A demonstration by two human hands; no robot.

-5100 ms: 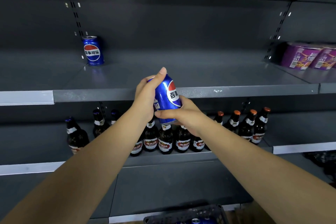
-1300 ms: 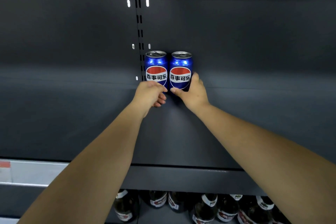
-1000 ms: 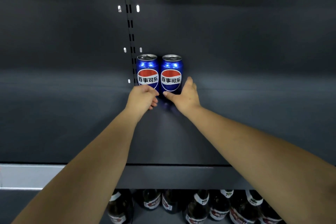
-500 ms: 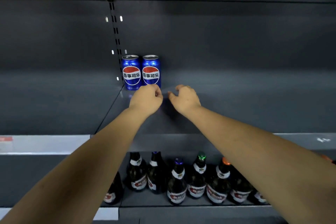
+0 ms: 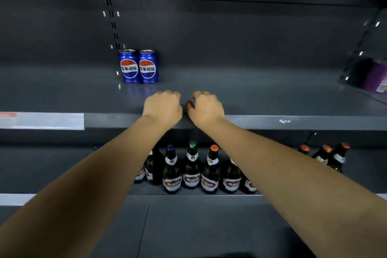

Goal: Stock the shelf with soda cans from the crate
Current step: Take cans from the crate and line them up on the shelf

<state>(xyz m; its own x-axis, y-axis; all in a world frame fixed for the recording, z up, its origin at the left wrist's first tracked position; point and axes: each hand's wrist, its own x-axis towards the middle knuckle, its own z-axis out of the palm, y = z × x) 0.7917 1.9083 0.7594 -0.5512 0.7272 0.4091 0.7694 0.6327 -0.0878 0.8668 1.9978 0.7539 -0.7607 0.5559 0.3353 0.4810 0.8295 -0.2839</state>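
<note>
Two blue soda cans stand upright side by side at the back of the dark shelf (image 5: 272, 98), the left can (image 5: 128, 66) touching the right can (image 5: 148, 66), labels facing me. My left hand (image 5: 162, 106) and my right hand (image 5: 206, 108) hover over the shelf's front edge, well in front of the cans. Both hands hold nothing, their fingers loosely curled downward. The crate is out of view.
Several dark glass bottles (image 5: 191, 170) stand on the lower shelf below my arms, more at the right (image 5: 326, 157). A purple package (image 5: 377, 77) sits on the neighbouring shelf section at far right. A slotted upright (image 5: 114, 27) runs behind the cans.
Both hands have let go of the cans and drawn back from them to the shelf's front edge. The view has dropped, showing more of the lower shelf.
</note>
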